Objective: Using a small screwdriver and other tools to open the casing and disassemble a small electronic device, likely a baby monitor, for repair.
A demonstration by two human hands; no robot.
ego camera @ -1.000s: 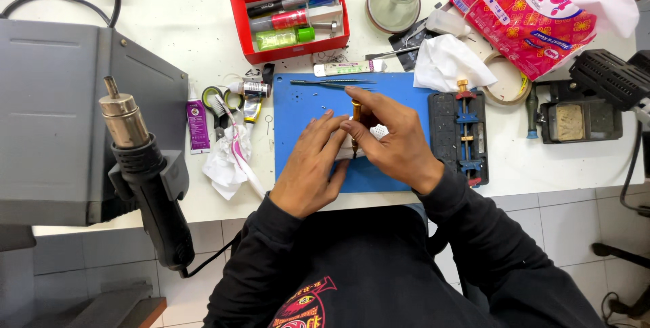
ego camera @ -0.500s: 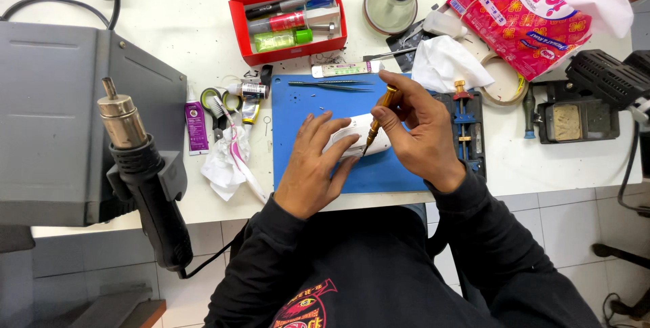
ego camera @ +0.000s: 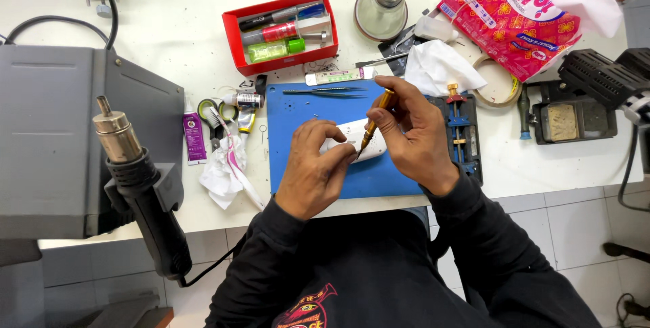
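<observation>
White case (ego camera: 352, 140) is being pinned on blue mat (ego camera: 318, 165) by left hand (ego camera: 313, 172), fingers pressed together, w/ screwdriver (ego camera: 376, 119) being pinched in right hand (ego camera: 414, 135); tip slip prob if case is being tilted.

Two hands: left hand (ego camera: 313, 172), right hand (ego camera: 412, 137); one screwdriver (ego camera: 376, 114), one white device (ego camera: 360, 140), one blue mat (ego camera: 298, 125), one red tray (ego camera: 233, 37), one hot-air gun (ego camera: 139, 179).

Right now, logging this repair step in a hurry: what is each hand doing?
Left hand: closed on the small white device, steadying it on the blue mat.
Right hand: closed on a yellow screwdriver, tip on the device.
</observation>
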